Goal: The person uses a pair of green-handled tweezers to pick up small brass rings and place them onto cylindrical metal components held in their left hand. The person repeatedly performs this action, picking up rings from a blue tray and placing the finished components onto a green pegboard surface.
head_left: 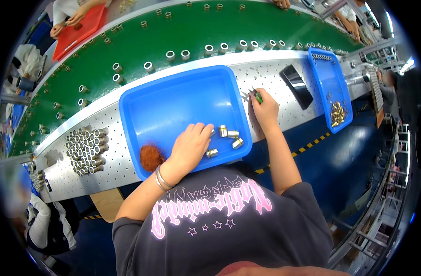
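In the wide blue tray (pixel 183 76), my left hand (pixel 190 146) has its fingers bent together at the tray's near side. A small silver metal cylinder (pixel 212 133) peeks out at its fingertips, partly hidden. Several like cylinders (pixel 232 134) with gold-coloured bands lie loose just to the right. A fuzzy reddish-brown ball (pixel 150 158) rests in the tray's near left corner, beside my left wrist. Right of the tray, over the perforated metal bench, my right hand (pixel 265 109) is closed around a small green-handled hand tool (pixel 258 97), its thin tips pointing away.
A green conveyor belt (pixel 132 41) carries metal cylinders along the far side. Many more stand clustered on the bench (pixel 86 149) at left. To the right lie a black phone (pixel 297 86) and a narrow blue tray (pixel 329 83) with brass-coloured parts (pixel 338 113). Other people work across the belt.
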Demonstrator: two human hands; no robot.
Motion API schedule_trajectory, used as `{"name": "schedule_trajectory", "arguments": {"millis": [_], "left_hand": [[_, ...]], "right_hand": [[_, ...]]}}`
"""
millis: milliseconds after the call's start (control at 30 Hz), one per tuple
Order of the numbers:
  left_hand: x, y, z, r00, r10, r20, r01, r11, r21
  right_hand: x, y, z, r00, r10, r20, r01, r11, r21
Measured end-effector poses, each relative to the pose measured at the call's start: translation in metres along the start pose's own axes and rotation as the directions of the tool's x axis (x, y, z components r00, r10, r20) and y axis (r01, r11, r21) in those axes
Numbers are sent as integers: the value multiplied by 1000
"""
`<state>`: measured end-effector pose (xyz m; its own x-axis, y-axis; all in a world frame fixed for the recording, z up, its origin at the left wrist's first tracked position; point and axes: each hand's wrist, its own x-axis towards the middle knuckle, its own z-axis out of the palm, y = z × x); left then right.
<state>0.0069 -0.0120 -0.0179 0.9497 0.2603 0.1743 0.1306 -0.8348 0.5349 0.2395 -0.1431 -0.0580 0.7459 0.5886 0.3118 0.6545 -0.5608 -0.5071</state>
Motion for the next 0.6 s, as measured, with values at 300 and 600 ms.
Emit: {"name": "schedule_trajectory", "arguments": {"millis": [300, 600], "left_hand": [[-8, -12, -14, 883, -459, 96, 300, 395, -868], [-17, -6, -13, 833, -465, 299, 302, -69, -951]], "right_hand": [[-11, -29, -16, 972, -233, -33, 234, 972, 26], [-39, -128, -19, 744, -622, 243, 507, 763, 400]]}}
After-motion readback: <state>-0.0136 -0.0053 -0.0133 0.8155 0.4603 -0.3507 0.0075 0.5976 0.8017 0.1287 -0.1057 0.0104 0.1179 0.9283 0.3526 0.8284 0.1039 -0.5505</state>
